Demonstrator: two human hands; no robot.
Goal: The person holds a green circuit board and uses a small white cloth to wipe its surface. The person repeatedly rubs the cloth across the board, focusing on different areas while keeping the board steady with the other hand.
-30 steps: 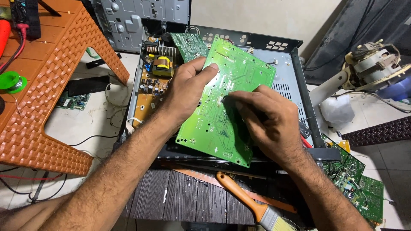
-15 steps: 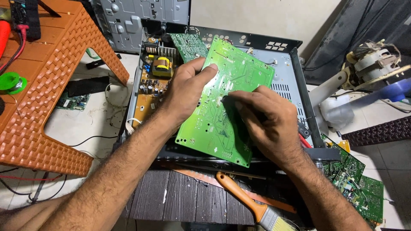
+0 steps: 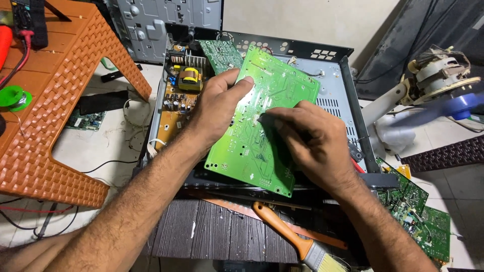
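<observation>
board: a green circuit board (image 3: 262,121) sits mid-frame, solder side up, tilted over the open metal chassis (image 3: 348,95) that fills the upper centre
left hand: the left hand (image 3: 214,108) grips the board's left edge, thumb lying across the top face near the upper edge, fingers curled under
right hand: the right hand (image 3: 307,138) rests on the board's right half, fingers bunched with the tips pressed to the surface; whether they pinch something small I cannot tell
step: the board looks lifted clear of the chassis and held for a close check or a rub at one spot of the solder side
next move: it calls for a steady left grip on the edge, light pressure from the right fingertips, and keeping the board off the orange power board (image 3: 179,103) at the chassis's left
nearby: a brush (image 3: 297,242) with an orange handle lies at lower centre; an orange stool (image 3: 55,100) stands at upper left; more green boards (image 3: 418,211) lie at lower right
</observation>
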